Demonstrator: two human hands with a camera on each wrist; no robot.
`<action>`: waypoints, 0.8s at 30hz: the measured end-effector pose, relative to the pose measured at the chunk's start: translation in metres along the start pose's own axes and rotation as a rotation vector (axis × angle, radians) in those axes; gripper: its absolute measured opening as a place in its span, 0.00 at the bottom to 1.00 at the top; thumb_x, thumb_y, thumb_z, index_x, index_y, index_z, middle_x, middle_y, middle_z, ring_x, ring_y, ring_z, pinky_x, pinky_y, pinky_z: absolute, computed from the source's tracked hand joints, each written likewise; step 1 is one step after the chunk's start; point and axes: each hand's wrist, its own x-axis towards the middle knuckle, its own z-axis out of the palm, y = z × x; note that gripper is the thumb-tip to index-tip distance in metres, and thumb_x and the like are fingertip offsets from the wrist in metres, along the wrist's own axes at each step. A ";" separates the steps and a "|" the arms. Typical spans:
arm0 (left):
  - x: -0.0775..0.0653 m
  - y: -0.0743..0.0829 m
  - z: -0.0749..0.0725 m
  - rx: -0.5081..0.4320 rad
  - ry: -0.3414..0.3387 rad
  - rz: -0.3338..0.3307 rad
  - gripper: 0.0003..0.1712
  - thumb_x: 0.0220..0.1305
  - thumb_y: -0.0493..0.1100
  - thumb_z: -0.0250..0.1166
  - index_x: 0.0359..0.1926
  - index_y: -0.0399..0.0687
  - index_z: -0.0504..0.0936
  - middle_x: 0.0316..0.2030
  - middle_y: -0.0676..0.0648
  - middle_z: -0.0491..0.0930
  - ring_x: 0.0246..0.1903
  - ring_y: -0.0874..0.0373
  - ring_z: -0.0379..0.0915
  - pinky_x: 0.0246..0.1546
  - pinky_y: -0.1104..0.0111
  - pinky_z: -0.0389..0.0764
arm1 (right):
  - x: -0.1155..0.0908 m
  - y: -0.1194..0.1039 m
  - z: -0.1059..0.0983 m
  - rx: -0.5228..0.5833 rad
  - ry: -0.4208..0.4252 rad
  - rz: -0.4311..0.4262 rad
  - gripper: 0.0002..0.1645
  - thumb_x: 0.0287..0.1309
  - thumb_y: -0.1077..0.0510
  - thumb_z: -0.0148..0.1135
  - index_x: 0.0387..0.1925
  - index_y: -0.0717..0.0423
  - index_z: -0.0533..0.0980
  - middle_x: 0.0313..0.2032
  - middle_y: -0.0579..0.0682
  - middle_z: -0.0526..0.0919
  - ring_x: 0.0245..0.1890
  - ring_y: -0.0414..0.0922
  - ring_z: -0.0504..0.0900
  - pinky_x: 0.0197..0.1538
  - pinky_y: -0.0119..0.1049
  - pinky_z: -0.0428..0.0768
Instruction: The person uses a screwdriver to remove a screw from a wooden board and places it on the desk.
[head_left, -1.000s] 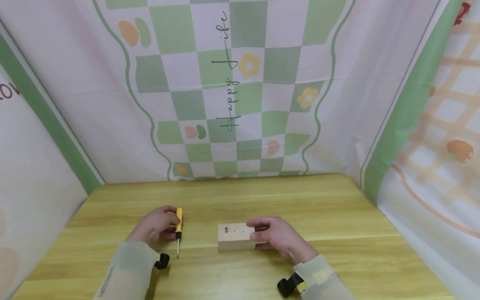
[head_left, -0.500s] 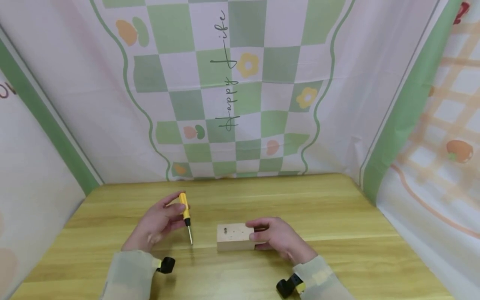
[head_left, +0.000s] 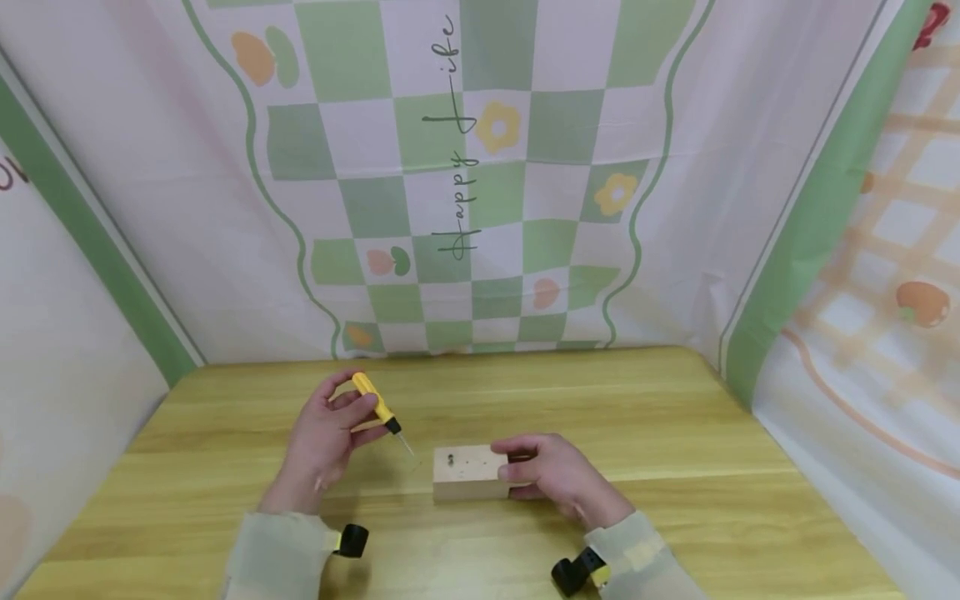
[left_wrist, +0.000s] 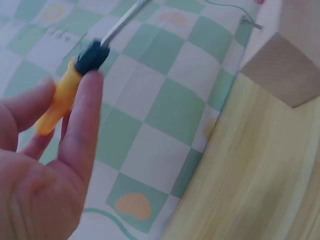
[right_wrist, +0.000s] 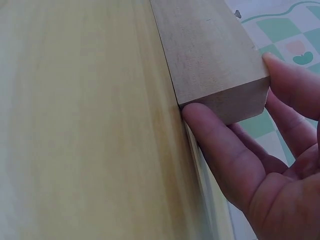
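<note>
Head view: the left hand [head_left: 322,433], left of centre, has its fingers pinching the yellow handle of a screwdriver [head_left: 377,402], its long axis slanting down and right, slim metal shaft aimed towards the wooden block [head_left: 459,468]. And there's the block, lower centre, long side across the frame, a screw [head_left: 451,459] near its left end! The right hand [head_left: 555,475] grips the other end; wood-grained desk [head_left: 600,392] stretches beyond to its rear edge.

Left wrist view: handle at left, dark collar, shaft running out the top; the block's squared corner sits upper right.

Right wrist view: thumb and fingers clasp the block's smooth, sharp-edged end.
</note>
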 end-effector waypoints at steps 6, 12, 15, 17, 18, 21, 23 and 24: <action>-0.004 -0.010 0.015 0.068 0.113 0.148 0.24 0.68 0.28 0.62 0.61 0.45 0.69 0.42 0.40 0.77 0.38 0.48 0.83 0.39 0.52 0.85 | 0.001 -0.001 0.000 -0.001 -0.001 0.001 0.27 0.57 0.67 0.70 0.59 0.66 0.77 0.56 0.60 0.75 0.47 0.51 0.81 0.48 0.49 0.84; -0.007 -0.017 0.026 0.092 0.118 0.223 0.23 0.65 0.25 0.63 0.58 0.44 0.71 0.44 0.37 0.75 0.39 0.47 0.82 0.39 0.52 0.85 | 0.002 0.000 -0.001 -0.003 -0.012 -0.006 0.27 0.57 0.67 0.70 0.59 0.66 0.76 0.56 0.60 0.75 0.47 0.51 0.80 0.48 0.49 0.83; -0.008 -0.019 0.030 0.116 0.115 0.243 0.23 0.64 0.25 0.64 0.58 0.44 0.73 0.45 0.36 0.75 0.40 0.46 0.81 0.39 0.53 0.85 | 0.003 0.000 -0.001 -0.006 -0.020 -0.010 0.27 0.57 0.66 0.71 0.59 0.66 0.76 0.56 0.60 0.75 0.46 0.51 0.81 0.48 0.49 0.83; -0.009 -0.020 0.032 0.134 0.110 0.250 0.24 0.64 0.25 0.64 0.58 0.45 0.73 0.45 0.35 0.74 0.41 0.45 0.81 0.38 0.53 0.85 | 0.002 -0.001 -0.001 -0.009 -0.032 -0.010 0.27 0.57 0.66 0.71 0.59 0.66 0.76 0.56 0.60 0.76 0.46 0.51 0.81 0.48 0.49 0.84; -0.010 -0.020 0.032 0.143 0.109 0.252 0.24 0.64 0.25 0.65 0.58 0.46 0.73 0.45 0.35 0.74 0.41 0.45 0.81 0.38 0.53 0.86 | 0.002 -0.001 -0.001 -0.010 -0.038 -0.009 0.27 0.56 0.66 0.71 0.58 0.66 0.76 0.55 0.60 0.76 0.46 0.51 0.81 0.48 0.48 0.84; -0.011 -0.021 0.034 0.164 0.108 0.250 0.24 0.64 0.26 0.65 0.58 0.47 0.74 0.46 0.35 0.74 0.41 0.45 0.81 0.38 0.54 0.86 | 0.001 -0.001 0.001 -0.012 -0.058 -0.004 0.28 0.56 0.66 0.71 0.59 0.66 0.76 0.55 0.59 0.76 0.45 0.52 0.81 0.48 0.48 0.83; -0.011 -0.021 0.034 0.175 0.108 0.245 0.24 0.64 0.27 0.66 0.58 0.48 0.74 0.46 0.36 0.74 0.42 0.45 0.81 0.38 0.54 0.86 | 0.000 -0.001 0.001 -0.011 -0.066 -0.003 0.28 0.57 0.66 0.71 0.59 0.66 0.76 0.55 0.59 0.76 0.45 0.51 0.81 0.48 0.49 0.83; -0.012 -0.022 0.034 0.180 0.108 0.243 0.24 0.64 0.27 0.66 0.58 0.48 0.74 0.46 0.36 0.74 0.42 0.45 0.81 0.37 0.54 0.86 | 0.000 -0.001 0.002 -0.011 -0.066 -0.001 0.28 0.57 0.66 0.71 0.59 0.66 0.76 0.54 0.59 0.76 0.45 0.51 0.81 0.48 0.48 0.83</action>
